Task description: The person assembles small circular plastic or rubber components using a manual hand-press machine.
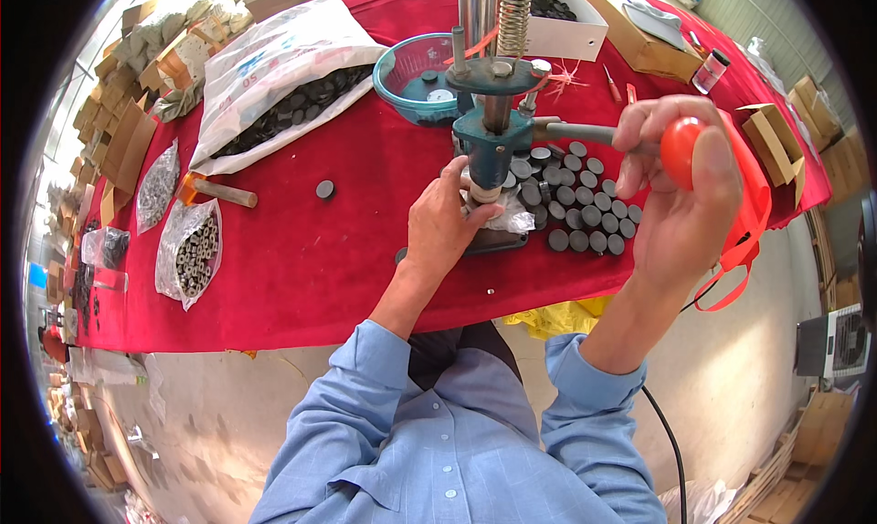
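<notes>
A green hand press (493, 140) with a steel column and spring stands at the table's far middle. My right hand (681, 177) is closed round its lever (585, 133), by the red ball knob (683, 154). Below the ram, the curled fingers of my left hand (443, 215) press round something at the pale tip (484, 193); the hand hides most of it. Crumpled clear plastic (516, 215) lies against the press base (498, 241). Several dark round caps (585, 204) lie bunched right of the press, and one loose cap (325, 190) lies to its left.
A white sack of black caps (283, 81) and a teal basket (411, 90) stand behind. At left are a hammer (224, 190) and a bag of small metal parts (195, 254). A white box (566, 31) is at the back; red straps (744, 241) hang at right.
</notes>
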`<action>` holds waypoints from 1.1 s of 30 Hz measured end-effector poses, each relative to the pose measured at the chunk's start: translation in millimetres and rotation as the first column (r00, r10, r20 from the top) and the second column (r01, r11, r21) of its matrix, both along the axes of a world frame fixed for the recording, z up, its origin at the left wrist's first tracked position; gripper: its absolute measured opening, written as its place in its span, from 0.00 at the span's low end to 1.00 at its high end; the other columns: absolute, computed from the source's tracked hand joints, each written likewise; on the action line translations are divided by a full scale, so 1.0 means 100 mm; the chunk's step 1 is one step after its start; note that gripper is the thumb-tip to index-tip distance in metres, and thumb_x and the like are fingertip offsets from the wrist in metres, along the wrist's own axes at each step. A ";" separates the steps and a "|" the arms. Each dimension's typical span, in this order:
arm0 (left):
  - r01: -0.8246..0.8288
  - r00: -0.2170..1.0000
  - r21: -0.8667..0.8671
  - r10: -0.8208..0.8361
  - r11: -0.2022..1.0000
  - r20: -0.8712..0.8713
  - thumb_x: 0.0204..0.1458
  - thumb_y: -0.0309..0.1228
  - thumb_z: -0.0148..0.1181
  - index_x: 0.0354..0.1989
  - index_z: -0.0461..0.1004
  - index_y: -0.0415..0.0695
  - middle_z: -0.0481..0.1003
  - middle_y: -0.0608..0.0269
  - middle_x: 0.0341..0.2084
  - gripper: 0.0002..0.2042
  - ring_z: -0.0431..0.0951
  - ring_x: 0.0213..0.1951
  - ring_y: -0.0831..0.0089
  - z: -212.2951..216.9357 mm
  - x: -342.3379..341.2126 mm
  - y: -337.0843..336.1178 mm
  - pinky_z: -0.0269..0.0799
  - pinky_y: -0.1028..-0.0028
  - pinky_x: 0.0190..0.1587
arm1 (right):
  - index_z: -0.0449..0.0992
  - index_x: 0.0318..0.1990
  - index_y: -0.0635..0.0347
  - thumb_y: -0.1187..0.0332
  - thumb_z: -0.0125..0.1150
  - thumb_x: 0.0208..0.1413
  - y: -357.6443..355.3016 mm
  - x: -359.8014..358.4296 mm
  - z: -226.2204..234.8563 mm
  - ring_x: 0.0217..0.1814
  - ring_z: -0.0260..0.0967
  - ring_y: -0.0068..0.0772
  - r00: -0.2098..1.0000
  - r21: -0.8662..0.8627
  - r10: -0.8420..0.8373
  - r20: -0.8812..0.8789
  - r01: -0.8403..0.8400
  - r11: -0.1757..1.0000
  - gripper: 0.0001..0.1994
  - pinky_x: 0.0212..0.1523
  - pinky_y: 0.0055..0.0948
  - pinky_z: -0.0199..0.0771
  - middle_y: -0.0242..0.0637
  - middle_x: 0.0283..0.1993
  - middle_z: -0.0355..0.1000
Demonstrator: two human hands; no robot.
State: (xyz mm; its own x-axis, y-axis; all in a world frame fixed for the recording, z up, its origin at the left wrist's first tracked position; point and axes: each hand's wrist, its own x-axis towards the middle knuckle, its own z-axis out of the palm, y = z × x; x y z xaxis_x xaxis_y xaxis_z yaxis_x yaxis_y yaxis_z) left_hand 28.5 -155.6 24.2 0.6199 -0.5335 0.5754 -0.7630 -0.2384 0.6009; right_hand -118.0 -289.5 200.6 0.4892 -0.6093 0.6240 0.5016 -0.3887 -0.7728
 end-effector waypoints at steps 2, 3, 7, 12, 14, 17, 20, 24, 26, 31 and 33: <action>-0.014 0.994 -0.022 0.011 1.000 -0.112 0.44 0.35 0.78 0.57 0.72 0.42 0.80 0.58 0.35 0.31 0.81 0.34 0.62 0.03 0.02 0.08 0.78 0.65 0.36 | 0.74 0.34 0.66 0.52 0.50 0.65 0.04 -0.07 -0.10 0.21 0.64 0.22 1.000 0.016 -0.007 -0.001 0.007 1.000 0.22 0.26 0.21 0.64 0.42 0.32 0.75; -0.048 0.996 -0.053 0.043 0.997 -0.081 0.46 0.34 0.77 0.53 0.75 0.42 0.80 0.58 0.35 0.26 0.81 0.33 0.63 0.06 0.07 0.15 0.78 0.65 0.36 | 0.74 0.35 0.67 0.49 0.51 0.65 0.04 -0.12 -0.20 0.22 0.65 0.23 0.999 -0.026 0.016 0.038 -0.015 1.000 0.24 0.28 0.22 0.65 0.43 0.32 0.74; -0.285 0.951 0.020 0.280 0.958 0.133 0.54 0.30 0.70 0.43 0.79 0.42 0.79 0.53 0.41 0.11 0.78 0.46 0.56 0.11 0.59 0.71 0.74 0.61 0.50 | 0.71 0.36 0.66 0.42 0.51 0.65 0.23 -0.33 -0.56 0.31 0.68 0.31 0.995 -0.073 0.024 0.092 -0.018 0.997 0.29 0.33 0.28 0.70 0.47 0.35 0.72; -0.502 0.864 0.269 0.467 0.822 0.187 0.52 0.28 0.68 0.50 0.81 0.43 0.77 0.52 0.50 0.16 0.74 0.52 0.51 -0.22 1.08 1.35 0.71 0.57 0.56 | 0.68 0.37 0.64 0.39 0.51 0.65 0.37 -0.41 -1.26 0.32 0.67 0.33 0.969 -0.041 0.055 0.239 -0.046 0.998 0.29 0.34 0.32 0.72 0.52 0.41 0.71; -0.448 0.893 0.220 0.423 0.867 0.152 0.52 0.27 0.68 0.49 0.81 0.42 0.78 0.52 0.47 0.15 0.77 0.49 0.52 -0.28 1.18 1.40 0.73 0.58 0.55 | 0.68 0.36 0.63 0.38 0.50 0.64 0.37 -0.40 -1.26 0.31 0.67 0.34 0.971 -0.050 -0.008 0.238 0.020 0.999 0.30 0.34 0.32 0.72 0.52 0.41 0.71; -0.369 0.930 0.145 0.365 0.918 0.055 0.52 0.26 0.68 0.47 0.82 0.40 0.80 0.52 0.42 0.14 0.81 0.43 0.56 -0.30 1.16 1.41 0.76 0.61 0.50 | 0.69 0.35 0.63 0.38 0.50 0.65 0.35 -0.41 -1.14 0.32 0.67 0.32 0.979 -0.066 0.011 0.204 0.003 0.998 0.30 0.34 0.31 0.72 0.52 0.40 0.72; -0.305 0.951 0.076 0.308 0.949 -0.038 0.51 0.25 0.70 0.46 0.82 0.38 0.82 0.52 0.39 0.14 0.83 0.37 0.61 -0.15 0.87 1.21 0.79 0.65 0.44 | 0.69 0.35 0.64 0.38 0.50 0.65 0.28 -0.41 -0.87 0.32 0.68 0.31 0.992 -0.097 -0.004 0.127 0.016 0.995 0.31 0.33 0.29 0.71 0.51 0.38 0.72; -0.081 0.983 -0.020 0.076 0.997 -0.165 0.47 0.25 0.75 0.51 0.78 0.40 0.83 0.53 0.38 0.21 0.84 0.37 0.66 0.09 0.30 0.71 0.79 0.68 0.39 | 0.73 0.37 0.66 0.43 0.49 0.67 0.01 -0.23 -0.31 0.26 0.67 0.26 0.997 -0.121 0.068 0.036 -0.064 0.991 0.28 0.31 0.24 0.69 0.48 0.35 0.73; 0.027 0.987 -0.061 -0.036 0.998 -0.155 0.46 0.25 0.75 0.55 0.73 0.40 0.82 0.54 0.38 0.26 0.83 0.35 0.63 0.03 0.16 0.48 0.78 0.67 0.36 | 0.74 0.37 0.65 0.46 0.49 0.67 -0.09 -0.08 -0.04 0.24 0.67 0.25 0.995 -0.106 0.100 0.015 -0.098 0.990 0.26 0.30 0.24 0.69 0.46 0.34 0.74; 0.070 0.993 -0.044 -0.073 0.997 -0.091 0.45 0.26 0.76 0.60 0.69 0.40 0.81 0.53 0.39 0.31 0.81 0.35 0.61 0.03 -0.02 0.13 0.78 0.66 0.37 | 0.75 0.35 0.63 0.48 0.48 0.68 -0.17 0.18 0.33 0.23 0.64 0.21 0.984 -0.055 -0.023 -0.178 0.014 0.998 0.24 0.25 0.20 0.66 0.41 0.31 0.75; 0.066 0.993 -0.050 -0.071 0.997 -0.090 0.45 0.26 0.76 0.60 0.69 0.39 0.81 0.53 0.39 0.32 0.81 0.35 0.61 -0.01 -0.03 0.05 0.78 0.66 0.38 | 0.75 0.34 0.63 0.48 0.48 0.67 -0.13 0.20 0.34 0.22 0.64 0.21 0.988 -0.023 0.008 -0.157 -0.011 1.000 0.24 0.24 0.20 0.66 0.40 0.30 0.75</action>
